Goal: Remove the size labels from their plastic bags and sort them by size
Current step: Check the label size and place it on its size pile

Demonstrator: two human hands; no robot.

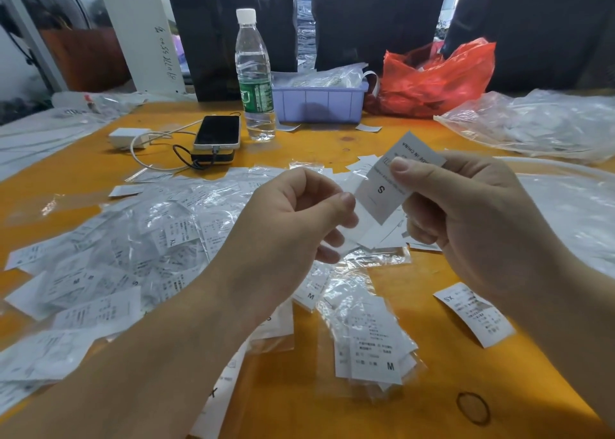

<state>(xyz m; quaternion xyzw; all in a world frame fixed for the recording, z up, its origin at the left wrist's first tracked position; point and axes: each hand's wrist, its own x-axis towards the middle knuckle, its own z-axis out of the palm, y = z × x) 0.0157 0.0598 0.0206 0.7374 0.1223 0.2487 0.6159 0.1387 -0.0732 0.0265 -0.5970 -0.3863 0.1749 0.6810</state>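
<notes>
Behind, a lilac bin (319,104) holds bagged labels (327,78).

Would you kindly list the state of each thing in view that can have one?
S label: out of its bag, pinched by right hand.
Left hand: fingers curled, pinching a clear plastic bag.
Water bottle: upright, capped.
Phone: screen dark, cable plugged in.
Red bag: open, crumpled.
Lilac tray: filled with bagged labels.
M labels: still bagged.
</notes>
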